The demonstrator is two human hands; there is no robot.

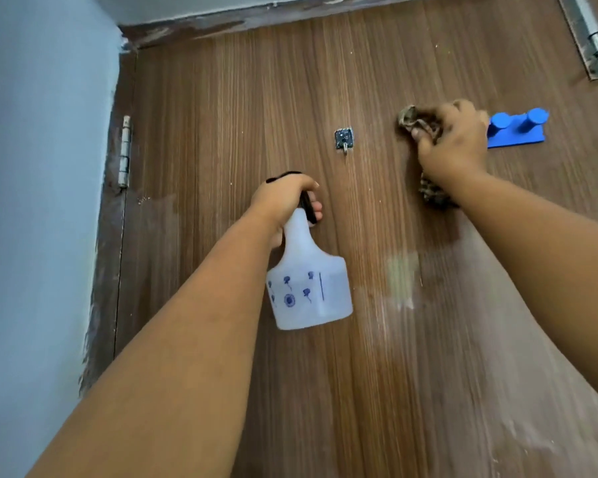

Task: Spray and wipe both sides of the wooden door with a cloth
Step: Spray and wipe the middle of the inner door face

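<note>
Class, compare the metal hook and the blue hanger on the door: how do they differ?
The metal hook is small, grey and single; the blue hanger is wider, plastic-looking, with two round pegs. The hook sits mid-door, away from both hands; the hanger is beside the right hand. Both are fixed to the door.

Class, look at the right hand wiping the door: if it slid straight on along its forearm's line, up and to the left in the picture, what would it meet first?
Probably only bare brown wooden door. The right hand, gripping the patterned cloth, seems aimed above the small metal hook.
</note>
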